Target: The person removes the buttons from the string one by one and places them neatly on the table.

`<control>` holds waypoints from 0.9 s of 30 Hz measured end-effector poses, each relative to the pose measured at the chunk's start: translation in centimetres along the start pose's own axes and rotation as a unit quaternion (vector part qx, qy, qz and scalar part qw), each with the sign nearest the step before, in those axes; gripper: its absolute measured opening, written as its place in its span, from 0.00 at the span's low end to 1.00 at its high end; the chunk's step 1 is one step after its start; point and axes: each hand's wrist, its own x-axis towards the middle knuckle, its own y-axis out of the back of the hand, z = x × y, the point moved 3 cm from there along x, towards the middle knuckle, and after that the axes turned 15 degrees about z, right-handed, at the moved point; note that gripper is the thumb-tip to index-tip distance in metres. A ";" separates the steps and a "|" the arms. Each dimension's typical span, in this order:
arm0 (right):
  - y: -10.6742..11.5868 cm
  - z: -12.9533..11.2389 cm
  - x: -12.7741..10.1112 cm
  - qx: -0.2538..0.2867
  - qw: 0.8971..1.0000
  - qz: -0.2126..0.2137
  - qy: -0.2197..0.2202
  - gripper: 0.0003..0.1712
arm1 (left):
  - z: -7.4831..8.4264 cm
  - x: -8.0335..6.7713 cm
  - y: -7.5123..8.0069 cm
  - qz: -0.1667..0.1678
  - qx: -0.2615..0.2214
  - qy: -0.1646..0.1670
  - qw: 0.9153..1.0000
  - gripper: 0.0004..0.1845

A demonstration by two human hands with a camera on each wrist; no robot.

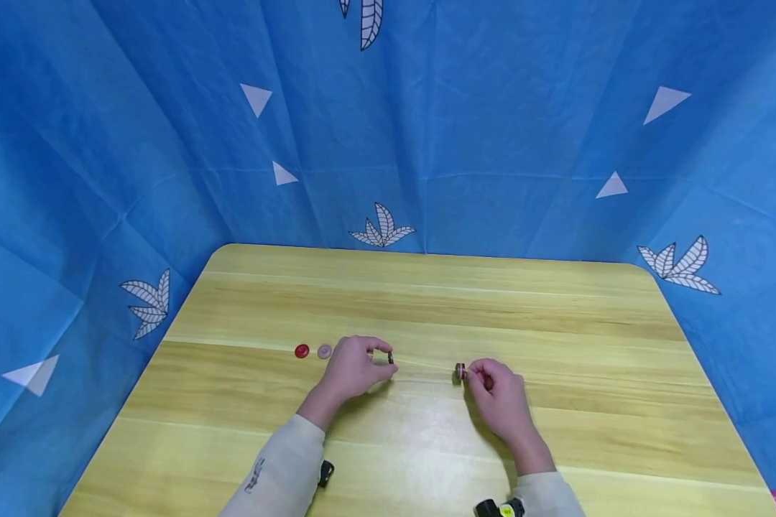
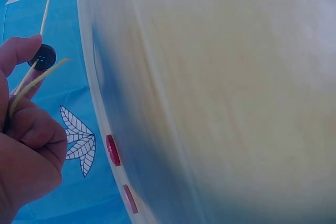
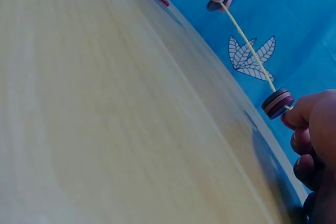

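A pale yellow string stretches between the two hands above the table. My left hand pinches a black button between thumb and forefinger. The string passes through this button, and its loose tail shows by the curled fingers in the left wrist view. With thumb and forefinger, my right hand pinches the string's other end. Right beside those fingertips sits a small stack of buttons, dark, pink and red, strung face to face. A red button and a pink button lie left of my left hand.
The wood-grain table has rounded far corners. A blue curtain with white leaf and triangle prints hangs behind it and along its sides. Each forearm wears a black wrist camera strap near the sleeve.
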 end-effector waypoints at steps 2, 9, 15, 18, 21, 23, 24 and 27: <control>0.0 0.0 0.0 0.002 1.000 -0.002 -0.006 0.09 | 0.0 0.0 0.1 0.005 0.014 -0.003 1.000 0.15; 0.2 -0.1 0.0 0.019 0.999 -0.009 -0.027 0.08 | -0.2 0.0 0.4 0.027 0.062 -0.007 0.998 0.16; 0.2 0.1 -0.1 0.009 1.000 -0.005 -0.021 0.10 | -0.7 0.1 0.4 0.020 0.066 -0.004 0.998 0.15; 0.2 0.2 -0.1 0.002 1.000 -0.005 -0.016 0.10 | -0.9 0.1 0.5 0.013 0.065 -0.001 0.998 0.15; 0.2 0.1 -0.1 -0.002 1.000 -0.005 -0.008 0.10 | -1.0 0.1 0.6 0.007 0.065 0.003 0.998 0.14; 0.2 0.1 -0.1 -0.005 1.000 -0.004 0.001 0.10 | -1.1 0.1 0.7 0.004 0.065 0.005 0.998 0.14; 0.2 0.0 -0.1 -0.006 1.000 -0.003 0.004 0.10 | -1.1 0.1 0.7 0.004 0.063 0.005 0.998 0.14; 0.2 0.0 -0.1 -0.014 1.000 -0.002 0.013 0.10 | -1.2 0.2 0.8 0.003 0.062 0.005 0.998 0.14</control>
